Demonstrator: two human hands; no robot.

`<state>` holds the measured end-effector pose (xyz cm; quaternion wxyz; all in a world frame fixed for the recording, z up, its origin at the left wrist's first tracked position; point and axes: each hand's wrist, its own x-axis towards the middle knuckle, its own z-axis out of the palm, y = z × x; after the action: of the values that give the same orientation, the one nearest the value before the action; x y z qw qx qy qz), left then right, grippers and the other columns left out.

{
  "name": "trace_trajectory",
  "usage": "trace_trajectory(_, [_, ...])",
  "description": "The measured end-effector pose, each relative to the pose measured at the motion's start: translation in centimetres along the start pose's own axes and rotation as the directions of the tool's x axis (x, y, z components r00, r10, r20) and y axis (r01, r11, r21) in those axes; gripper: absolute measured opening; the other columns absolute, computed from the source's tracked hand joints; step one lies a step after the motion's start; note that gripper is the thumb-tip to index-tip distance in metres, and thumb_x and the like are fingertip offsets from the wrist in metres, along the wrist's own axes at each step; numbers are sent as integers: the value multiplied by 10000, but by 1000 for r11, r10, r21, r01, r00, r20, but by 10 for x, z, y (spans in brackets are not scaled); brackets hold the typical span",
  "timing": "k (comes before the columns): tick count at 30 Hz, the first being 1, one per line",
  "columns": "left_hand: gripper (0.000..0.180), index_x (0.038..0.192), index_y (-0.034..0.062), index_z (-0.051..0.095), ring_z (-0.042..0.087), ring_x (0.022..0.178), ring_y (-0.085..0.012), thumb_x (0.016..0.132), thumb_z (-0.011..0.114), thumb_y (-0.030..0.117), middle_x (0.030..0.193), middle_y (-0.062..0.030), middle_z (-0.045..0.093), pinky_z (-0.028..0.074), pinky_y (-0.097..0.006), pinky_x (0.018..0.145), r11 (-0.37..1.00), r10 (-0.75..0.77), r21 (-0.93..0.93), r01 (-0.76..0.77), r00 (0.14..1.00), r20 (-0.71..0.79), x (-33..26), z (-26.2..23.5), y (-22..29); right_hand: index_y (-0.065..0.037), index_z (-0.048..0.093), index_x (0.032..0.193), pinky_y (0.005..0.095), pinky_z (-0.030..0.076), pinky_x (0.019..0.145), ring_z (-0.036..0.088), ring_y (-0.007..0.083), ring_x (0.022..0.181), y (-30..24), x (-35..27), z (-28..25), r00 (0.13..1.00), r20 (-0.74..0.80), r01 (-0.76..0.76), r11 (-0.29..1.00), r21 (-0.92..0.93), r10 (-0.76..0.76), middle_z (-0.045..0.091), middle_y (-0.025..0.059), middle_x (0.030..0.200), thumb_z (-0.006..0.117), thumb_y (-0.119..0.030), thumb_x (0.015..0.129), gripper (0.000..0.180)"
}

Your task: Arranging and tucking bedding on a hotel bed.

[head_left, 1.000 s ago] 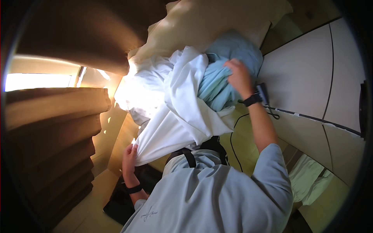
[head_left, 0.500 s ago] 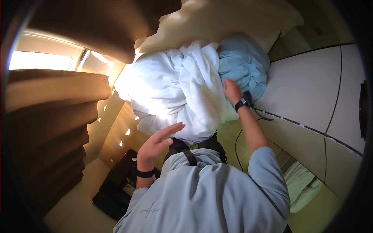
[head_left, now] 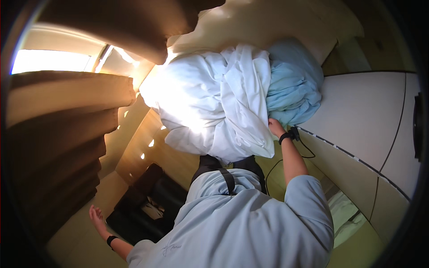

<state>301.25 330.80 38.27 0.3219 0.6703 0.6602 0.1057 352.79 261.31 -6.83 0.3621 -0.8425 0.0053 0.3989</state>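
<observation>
Under white bedding (head_left: 214, 98): right hand (head_left: 275, 127), gripping.

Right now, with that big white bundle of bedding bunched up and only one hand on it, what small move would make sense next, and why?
Probably bring the left hand back up to the crumpled white duvet. That hand hangs open and low, away from the bedding, while the right hand alone presses where the duvet meets the pale blue bundled cloth. One hand likely cannot steady so bulky a heap.
</observation>
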Motion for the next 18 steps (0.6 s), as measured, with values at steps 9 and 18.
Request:
trace_trajectory(9, [362, 1188, 138, 550, 521, 841, -99, 934, 476, 386, 927, 10, 557, 399, -265, 742, 971, -235, 28, 238, 968, -88, -82, -124, -61, 38, 541, 1188, 351, 385, 960, 493, 355, 1172, 29, -16, 46, 962, 269, -18, 996, -91, 42, 544, 261, 1206, 542, -288, 854, 466])
trace_trajectory(18, [293, 1162, 47, 533, 498, 811, -79, 929, 519, 224, 979, 4, 547, 426, -218, 719, 962, 103, 219, -165, 957, 270, 81, -31, 51, -50, 477, 1270, 393, 388, 963, 477, 342, 1178, 3, 2, 76, 905, 349, 367, 863, -346, -245, 460, 217, 1317, 476, -349, 868, 501])
